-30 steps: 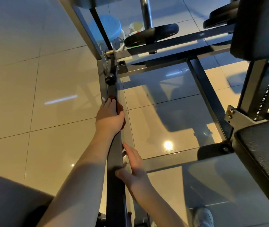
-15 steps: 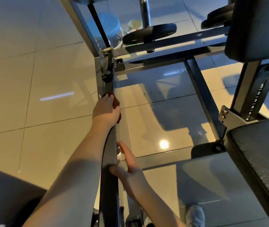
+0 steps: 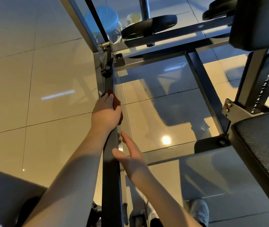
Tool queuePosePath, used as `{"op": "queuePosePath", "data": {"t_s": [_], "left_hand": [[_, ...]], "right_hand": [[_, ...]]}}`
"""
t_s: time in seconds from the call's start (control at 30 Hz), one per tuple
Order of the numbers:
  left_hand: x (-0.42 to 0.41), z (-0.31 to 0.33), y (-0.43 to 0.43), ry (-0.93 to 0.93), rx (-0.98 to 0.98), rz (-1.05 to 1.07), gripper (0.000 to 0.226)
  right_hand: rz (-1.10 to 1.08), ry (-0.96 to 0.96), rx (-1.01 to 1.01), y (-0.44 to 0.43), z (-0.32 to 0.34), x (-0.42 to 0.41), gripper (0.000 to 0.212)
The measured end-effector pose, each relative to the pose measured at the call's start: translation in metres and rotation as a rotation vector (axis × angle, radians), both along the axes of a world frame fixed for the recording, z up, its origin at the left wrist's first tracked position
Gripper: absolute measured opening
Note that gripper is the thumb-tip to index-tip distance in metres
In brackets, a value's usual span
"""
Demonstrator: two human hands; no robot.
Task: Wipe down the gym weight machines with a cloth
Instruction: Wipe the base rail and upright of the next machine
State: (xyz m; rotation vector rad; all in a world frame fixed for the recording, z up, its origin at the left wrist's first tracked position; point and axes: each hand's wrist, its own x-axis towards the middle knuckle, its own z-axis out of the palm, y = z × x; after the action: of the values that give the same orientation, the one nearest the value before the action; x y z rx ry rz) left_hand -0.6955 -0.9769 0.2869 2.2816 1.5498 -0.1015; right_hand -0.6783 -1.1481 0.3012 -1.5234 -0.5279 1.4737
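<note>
A dark metal frame bar of the weight machine runs away from me toward a hinge bracket. My left hand holds a reddish-brown cloth against the top of this bar, fingers curled over it; most of the cloth is hidden under the hand. My right hand is nearer to me, on the bar's right side. Its thumb rests on the bar and its fingers are straight, holding nothing.
A black seat pad and a back pad stand at the right, with a numbered adjuster post between them. Black weight plates and a blue-lidded container sit beyond the frame. Glossy floor tiles lie to the left.
My left hand keeps the cloth on the bar, with almost no shift along it. My right hand has edged slightly forward beside the bar. The view has drifted a little.
</note>
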Motion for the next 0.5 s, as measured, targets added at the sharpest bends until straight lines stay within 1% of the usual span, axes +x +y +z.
{"op": "queuePosePath", "data": {"t_s": [0.13,0.3,0.37,0.43,0.5], "left_hand": [[0.001,-0.003,0.008,-0.011,-0.021,0.0,0.057],[0.014,-0.01,0.03,-0.017,0.006,-0.002,0.057],[0.019,-0.014,0.041,-0.034,-0.008,0.001,0.056],[0.021,-0.016,0.045,-0.049,-0.024,0.011,0.055],[0.02,-0.015,0.042,-0.029,-0.027,0.03,0.055]], "right_hand": [[-0.04,0.002,0.016,0.016,-0.004,-0.001,0.078],[-0.106,0.098,0.007,0.009,-0.01,-0.005,0.061],[-0.097,0.098,-0.002,0.01,-0.011,-0.004,0.062],[-0.072,0.067,0.004,0.011,-0.013,-0.003,0.067],[-0.071,0.037,0.003,0.011,-0.013,-0.004,0.069]]}}
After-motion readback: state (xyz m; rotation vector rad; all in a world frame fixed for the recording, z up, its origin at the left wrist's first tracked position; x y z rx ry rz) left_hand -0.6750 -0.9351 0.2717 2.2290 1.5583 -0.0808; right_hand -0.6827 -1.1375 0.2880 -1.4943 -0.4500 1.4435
